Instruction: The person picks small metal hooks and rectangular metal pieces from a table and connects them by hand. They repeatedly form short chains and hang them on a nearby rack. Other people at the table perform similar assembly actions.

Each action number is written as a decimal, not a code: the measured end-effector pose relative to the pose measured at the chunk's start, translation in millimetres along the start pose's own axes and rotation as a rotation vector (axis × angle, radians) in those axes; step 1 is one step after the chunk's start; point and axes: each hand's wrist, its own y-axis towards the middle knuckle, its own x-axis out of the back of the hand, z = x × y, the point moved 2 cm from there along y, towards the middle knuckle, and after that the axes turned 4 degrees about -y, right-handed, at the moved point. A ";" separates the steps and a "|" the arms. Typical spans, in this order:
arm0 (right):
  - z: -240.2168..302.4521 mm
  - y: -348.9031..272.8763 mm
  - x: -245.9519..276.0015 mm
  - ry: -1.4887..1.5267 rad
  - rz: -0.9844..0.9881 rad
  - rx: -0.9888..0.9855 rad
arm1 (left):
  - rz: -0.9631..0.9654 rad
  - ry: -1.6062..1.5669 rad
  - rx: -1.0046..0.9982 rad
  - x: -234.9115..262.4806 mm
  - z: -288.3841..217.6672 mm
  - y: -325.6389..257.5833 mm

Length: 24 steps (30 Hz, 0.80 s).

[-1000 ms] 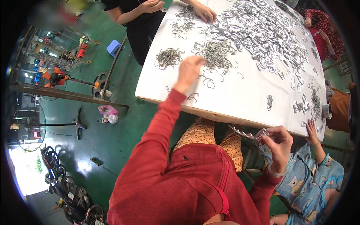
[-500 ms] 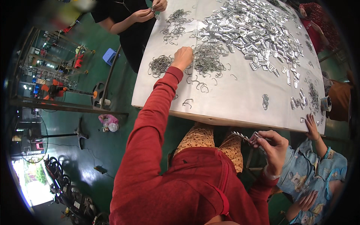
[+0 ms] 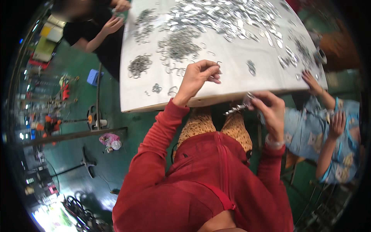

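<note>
- A large white table fills the upper middle of the frame, tilted by the fisheye lens, its near edge running just above centre.
- The person's red jacket takes up the lower middle, both sleeves reaching up toward the table edge.
- A wide heap of shiny metal pieces covers the top of the table, with smaller piles of dark wire hooks sorted out to its left, apparently kept apart by kind.
- A co-worker in a patterned blue top sits at the right edge, one hand on the table rim.
- Another co-worker in black works at the upper left corner of the table.
- The left hand, at centre, is lifted just over the table, fingers curled and pinching a small wire hook at the fingertips, as if freshly picked from the loose ones nearby.
- The right hand, right of centre and just below the table edge, is closed around a row of metal clips, held level, likely so the stack stays together.
</note>
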 end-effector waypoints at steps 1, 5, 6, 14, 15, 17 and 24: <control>-9.0 -0.1 2.6 -0.002 -0.022 -0.010 | 0.062 -0.053 0.060 -19.9 -1.3 -12.1; -24.7 -2.9 3.2 0.078 -0.063 -0.058 | 0.235 -0.089 0.088 -57.9 11.0 -39.2; -25.4 -4.7 3.6 0.099 -0.082 -0.061 | 0.248 -0.076 0.058 -61.6 15.4 -39.4; -28.3 -6.5 1.5 0.152 -0.140 -0.084 | 0.247 0.005 0.003 -70.0 31.7 -39.9; -26.2 -5.7 0.2 0.140 -0.143 -0.081 | 0.245 0.038 -0.033 -70.7 34.3 -39.0; -27.3 -2.8 -0.5 0.118 -0.152 -0.049 | 0.233 0.121 -0.073 -71.6 36.3 -38.9; -21.5 15.0 21.5 -0.017 0.072 -0.035 | 0.304 0.226 -0.128 -71.9 32.4 -39.3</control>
